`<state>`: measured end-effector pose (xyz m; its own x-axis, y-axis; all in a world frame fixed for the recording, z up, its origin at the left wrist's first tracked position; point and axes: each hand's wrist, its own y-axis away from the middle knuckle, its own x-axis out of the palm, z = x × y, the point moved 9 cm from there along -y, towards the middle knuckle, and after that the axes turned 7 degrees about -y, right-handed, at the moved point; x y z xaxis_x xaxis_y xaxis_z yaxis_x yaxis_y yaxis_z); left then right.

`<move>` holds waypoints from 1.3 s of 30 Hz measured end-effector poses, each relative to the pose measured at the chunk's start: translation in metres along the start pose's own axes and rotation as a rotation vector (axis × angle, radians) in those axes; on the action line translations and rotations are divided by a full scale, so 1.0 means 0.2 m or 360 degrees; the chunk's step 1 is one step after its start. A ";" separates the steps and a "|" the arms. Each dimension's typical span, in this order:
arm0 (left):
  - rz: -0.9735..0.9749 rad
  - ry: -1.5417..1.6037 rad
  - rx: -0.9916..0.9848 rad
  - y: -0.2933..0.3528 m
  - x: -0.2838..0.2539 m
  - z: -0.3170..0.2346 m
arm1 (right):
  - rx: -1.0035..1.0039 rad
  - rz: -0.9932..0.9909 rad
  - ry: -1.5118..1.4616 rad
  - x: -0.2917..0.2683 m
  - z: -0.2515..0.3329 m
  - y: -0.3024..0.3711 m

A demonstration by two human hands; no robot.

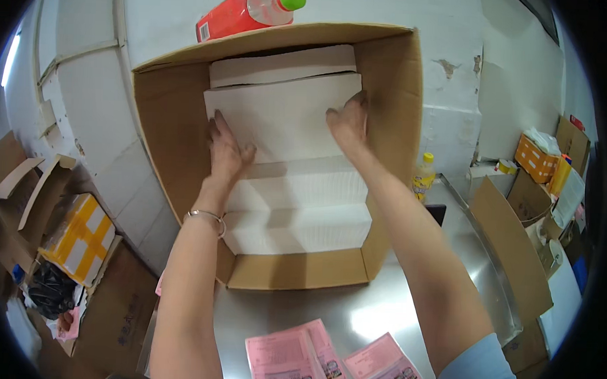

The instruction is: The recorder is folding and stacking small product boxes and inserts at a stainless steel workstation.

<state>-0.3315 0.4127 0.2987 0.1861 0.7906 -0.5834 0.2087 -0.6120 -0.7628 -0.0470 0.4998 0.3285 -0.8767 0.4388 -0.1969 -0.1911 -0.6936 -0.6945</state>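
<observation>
We've got both hands down in the cardboard box, left hand and right hand spread flat, fingers open, pressing the top white stack, gripping nothing. Looks like we're settling it; lifting needs fingers under its edges. Pink slips near, red bottle beyond.
</observation>
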 end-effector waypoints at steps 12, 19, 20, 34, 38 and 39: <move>-0.0168 -0.0400 -0.0737 -0.43 0.00 0.19 | -0.0240 -0.0051 0.0354 0.12 0.09 -0.21; -0.0046 -0.0300 -0.0526 -0.49 0.05 0.22 | -0.0179 0.0132 0.0363 0.23 0.03 -0.26; -0.0109 -0.0197 -0.0495 -0.52 0.06 0.28 | -0.0213 0.0227 0.0430 0.27 0.04 -0.27; -0.0301 0.0557 -0.0260 -0.32 0.00 0.17 | -0.0291 -0.0180 0.0162 0.13 0.02 -0.04; -0.0802 0.0237 -0.0143 -0.10 -0.23 0.09 | -0.0213 -0.0209 -0.0074 0.06 0.09 0.03; -0.0789 0.0236 -0.0124 -0.07 -0.27 0.04 | -0.0206 -0.0199 -0.0131 0.01 0.09 0.03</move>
<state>-0.3520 0.3784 0.3377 0.1795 0.9779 -0.1075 0.3757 -0.1692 -0.9111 -0.0585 0.4854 0.3365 -0.8840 0.4649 -0.0499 -0.2471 -0.5551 -0.7942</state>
